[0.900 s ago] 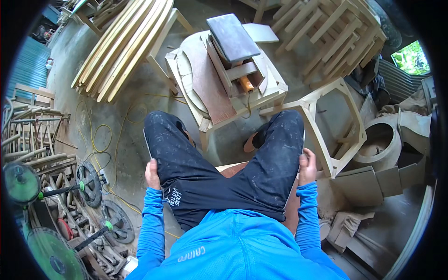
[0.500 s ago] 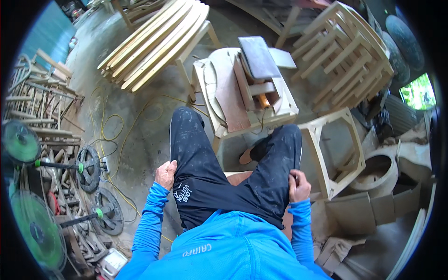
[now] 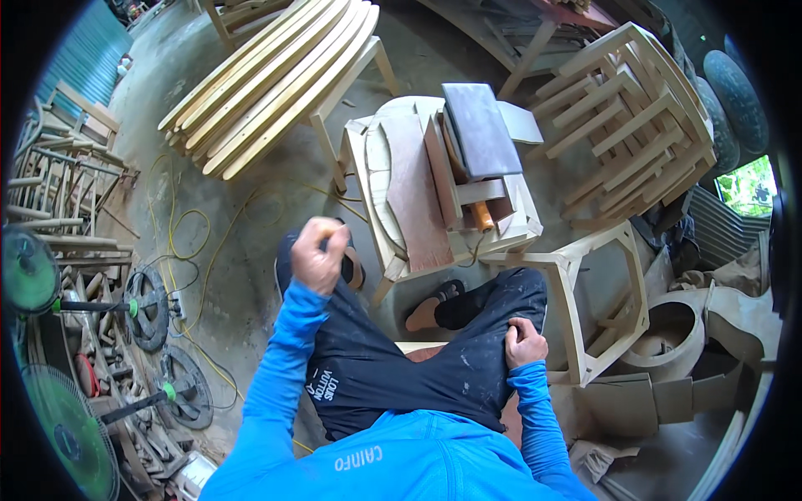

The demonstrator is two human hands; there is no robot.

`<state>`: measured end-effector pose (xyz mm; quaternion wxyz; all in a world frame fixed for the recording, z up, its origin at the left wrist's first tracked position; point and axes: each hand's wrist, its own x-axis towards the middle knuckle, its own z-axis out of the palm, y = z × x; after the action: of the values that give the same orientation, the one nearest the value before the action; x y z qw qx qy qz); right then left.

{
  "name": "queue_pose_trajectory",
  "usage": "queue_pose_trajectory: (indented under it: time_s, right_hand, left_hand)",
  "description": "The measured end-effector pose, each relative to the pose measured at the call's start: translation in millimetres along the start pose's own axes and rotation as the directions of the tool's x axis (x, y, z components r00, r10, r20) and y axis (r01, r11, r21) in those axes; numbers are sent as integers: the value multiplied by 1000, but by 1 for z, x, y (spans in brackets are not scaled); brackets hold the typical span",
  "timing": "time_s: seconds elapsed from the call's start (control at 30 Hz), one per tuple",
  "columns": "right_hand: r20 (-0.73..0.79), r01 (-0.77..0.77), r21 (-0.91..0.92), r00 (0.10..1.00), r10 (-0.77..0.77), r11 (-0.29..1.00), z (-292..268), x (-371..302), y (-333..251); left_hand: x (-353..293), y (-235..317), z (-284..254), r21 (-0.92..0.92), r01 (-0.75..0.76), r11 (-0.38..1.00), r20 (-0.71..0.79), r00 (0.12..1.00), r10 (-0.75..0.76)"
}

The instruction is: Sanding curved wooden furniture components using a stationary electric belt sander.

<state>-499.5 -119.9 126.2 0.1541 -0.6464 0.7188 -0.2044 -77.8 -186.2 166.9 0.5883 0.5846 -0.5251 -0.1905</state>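
Curled into a loose fist, my left hand (image 3: 318,259) is raised over my left knee, and I see nothing in it. My right hand (image 3: 525,343) rests on my right thigh, its fingers closed on the cloth of my dark trousers (image 3: 480,367). Just beyond my knees stands a low wooden workbench (image 3: 526,221). On it lie a reddish-brown board (image 3: 415,188), a pale curved piece (image 3: 378,184) and a wooden block assembly topped by a grey rectangular pad (image 3: 480,125). An orange handle (image 3: 482,217) sticks out below the pad.
Long curved wooden slats (image 3: 276,83) are stacked at the far left. Slatted wooden frames (image 3: 635,125) pile up at the far right, above an open wooden frame (image 3: 572,301). A yellow cord (image 3: 200,284) trails over the floor. Green fans (image 3: 71,438) stand at left.
My left hand has let go of the trouser leg and risen forward over the knee. My right hand stays on the thigh. My legs have drawn back from the bench, with the feet now showing.
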Motion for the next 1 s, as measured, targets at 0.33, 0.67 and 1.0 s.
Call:
queue_pose_trajectory:
  time_s: [0.33,0.67,1.0]
  right_hand:
    - [-132,31,214,991,-3,976,7,0,3]
    - [-4,-96,118,995,97,988,-3,-3,12]
    - [-70,69,193,996,-57,979,47,112,9]
  left_hand:
    - [54,-207,105,491,377,785,54,887,-459]
    - [20,-123,115,733,254,631,270,743,-612]
    - [37,-159,120,597,335,729,147,847,-510]
